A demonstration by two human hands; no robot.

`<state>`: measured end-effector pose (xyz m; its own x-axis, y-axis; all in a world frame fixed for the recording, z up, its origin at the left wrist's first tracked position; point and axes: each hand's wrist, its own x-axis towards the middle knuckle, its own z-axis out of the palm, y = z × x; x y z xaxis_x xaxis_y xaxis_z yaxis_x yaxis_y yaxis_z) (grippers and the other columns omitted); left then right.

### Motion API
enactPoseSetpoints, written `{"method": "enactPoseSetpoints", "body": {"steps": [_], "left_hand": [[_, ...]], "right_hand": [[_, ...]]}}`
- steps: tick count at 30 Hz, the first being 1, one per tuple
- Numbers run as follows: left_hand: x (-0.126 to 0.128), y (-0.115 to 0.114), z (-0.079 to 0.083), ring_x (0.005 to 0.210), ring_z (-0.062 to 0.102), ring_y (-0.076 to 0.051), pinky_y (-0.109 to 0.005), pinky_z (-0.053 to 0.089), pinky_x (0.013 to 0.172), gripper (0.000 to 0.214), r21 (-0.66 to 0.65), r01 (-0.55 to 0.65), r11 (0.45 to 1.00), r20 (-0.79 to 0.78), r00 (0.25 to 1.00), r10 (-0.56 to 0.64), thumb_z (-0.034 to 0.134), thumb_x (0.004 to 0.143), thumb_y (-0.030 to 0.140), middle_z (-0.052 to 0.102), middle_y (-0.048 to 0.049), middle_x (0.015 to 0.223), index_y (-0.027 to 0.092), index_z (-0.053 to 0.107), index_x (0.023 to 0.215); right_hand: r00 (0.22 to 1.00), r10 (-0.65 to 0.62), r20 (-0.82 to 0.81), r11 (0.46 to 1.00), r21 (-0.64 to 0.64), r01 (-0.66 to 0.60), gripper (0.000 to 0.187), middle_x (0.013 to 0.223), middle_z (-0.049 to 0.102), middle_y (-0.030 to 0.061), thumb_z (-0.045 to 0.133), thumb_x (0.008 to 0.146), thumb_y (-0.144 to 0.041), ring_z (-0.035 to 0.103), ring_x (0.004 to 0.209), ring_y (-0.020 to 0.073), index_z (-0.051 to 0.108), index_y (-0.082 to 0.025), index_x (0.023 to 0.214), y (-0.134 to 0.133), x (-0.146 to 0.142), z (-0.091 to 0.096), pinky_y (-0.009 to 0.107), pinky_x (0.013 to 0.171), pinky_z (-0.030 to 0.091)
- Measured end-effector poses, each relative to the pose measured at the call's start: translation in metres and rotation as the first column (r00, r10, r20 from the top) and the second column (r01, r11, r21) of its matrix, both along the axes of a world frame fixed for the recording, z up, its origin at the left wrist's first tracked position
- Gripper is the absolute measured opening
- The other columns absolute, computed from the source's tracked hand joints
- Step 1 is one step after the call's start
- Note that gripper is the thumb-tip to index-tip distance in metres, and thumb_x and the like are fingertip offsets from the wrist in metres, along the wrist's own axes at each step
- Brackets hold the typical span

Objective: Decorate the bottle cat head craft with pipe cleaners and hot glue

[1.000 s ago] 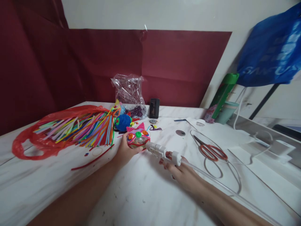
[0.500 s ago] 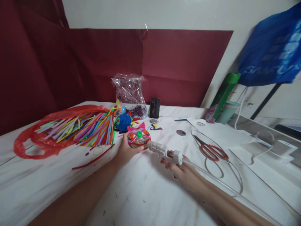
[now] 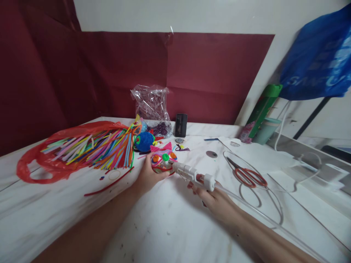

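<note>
My left hand is wrapped round a small craft piece, a clear bottle body with pink ears, orange eyes and a green cap. My right hand grips a white glue gun whose nozzle touches the craft piece's right side. A long clear glue stick trails back from the gun along my right forearm. Both hands rest low over the white marble table.
A red plastic bag spills several coloured pipe cleaners at the left. A blue yarn ball, a clear bag and a black box stand behind. Red-handled scissors lie right, by a green carton and cup.
The view has drifted slightly; both hands, the craft piece and the glue gun have edged a little to the right, with the nozzle still against the piece.
</note>
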<state>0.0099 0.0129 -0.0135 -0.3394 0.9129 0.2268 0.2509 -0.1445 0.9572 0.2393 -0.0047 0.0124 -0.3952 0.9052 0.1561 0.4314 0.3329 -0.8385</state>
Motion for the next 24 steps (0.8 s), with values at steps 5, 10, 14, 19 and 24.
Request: {"method": "enactPoseSetpoints", "body": {"steps": [5,10,14,19,24], "left_hand": [[-0.002,0.0023,-0.0036,0.114,0.059,-0.031,-0.045,0.046,0.099,0.088,0.012,-0.007,1.0,0.03,1.0,0.007,0.088,0.048,0.022,0.061,-0.0101,0.121,0.023,0.044,0.124],[-0.0027,0.0022,-0.0053,0.113,0.06,-0.031,-0.044,0.047,0.098,0.089,0.01,0.008,1.0,0.047,0.999,-0.008,0.087,0.05,0.023,0.061,-0.011,0.121,0.023,0.043,0.127],[-0.0032,0.0027,-0.0054,0.112,0.06,-0.031,-0.044,0.048,0.097,0.088,0.012,-0.011,1.0,0.062,0.998,0.01,0.088,0.049,0.022,0.061,-0.0103,0.12,0.023,0.045,0.125],[-0.0048,0.0044,-0.0074,0.114,0.059,-0.031,-0.044,0.046,0.098,0.089,0.019,-0.015,1.0,0.058,0.998,0.014,0.088,0.048,0.023,0.061,-0.0103,0.12,0.023,0.045,0.126],[-0.003,0.0022,-0.0045,0.116,0.057,-0.032,-0.045,0.044,0.1,0.09,-0.016,-0.02,1.0,0.008,1.0,0.02,0.087,0.05,0.024,0.06,-0.0123,0.12,0.02,0.042,0.128]], "right_hand": [[1.0,0.016,0.012,1.0,0.014,-0.016,0.026,0.076,0.065,0.0041,0.046,0.078,-0.037,0.057,0.064,0.0166,0.063,-0.018,0.078,-0.0001,-0.001,-0.0005,0.026,0.054,0.044],[1.0,0.008,0.03,1.0,0.005,-0.008,0.027,0.076,0.065,0.0038,0.046,0.078,-0.037,0.058,0.066,0.0178,0.065,-0.019,0.08,-0.0005,0.0005,0.0009,0.027,0.055,0.045],[1.0,0.003,0.01,1.0,-0.007,-0.003,0.027,0.074,0.065,0.0032,0.047,0.079,-0.038,0.057,0.064,0.017,0.065,-0.019,0.082,-0.0003,0.0011,0.0012,0.026,0.054,0.044],[1.0,0.029,-0.01,1.0,0.01,-0.029,0.024,0.073,0.065,0.0042,0.047,0.078,-0.036,0.056,0.063,0.0173,0.064,-0.019,0.079,-0.0014,-0.0004,0.0015,0.027,0.055,0.044],[1.0,0.026,0.004,1.0,0.007,-0.026,0.025,0.075,0.065,0.0042,0.047,0.079,-0.037,0.057,0.065,0.0175,0.064,-0.019,0.081,-0.0017,-0.0006,0.001,0.027,0.056,0.043]]}}
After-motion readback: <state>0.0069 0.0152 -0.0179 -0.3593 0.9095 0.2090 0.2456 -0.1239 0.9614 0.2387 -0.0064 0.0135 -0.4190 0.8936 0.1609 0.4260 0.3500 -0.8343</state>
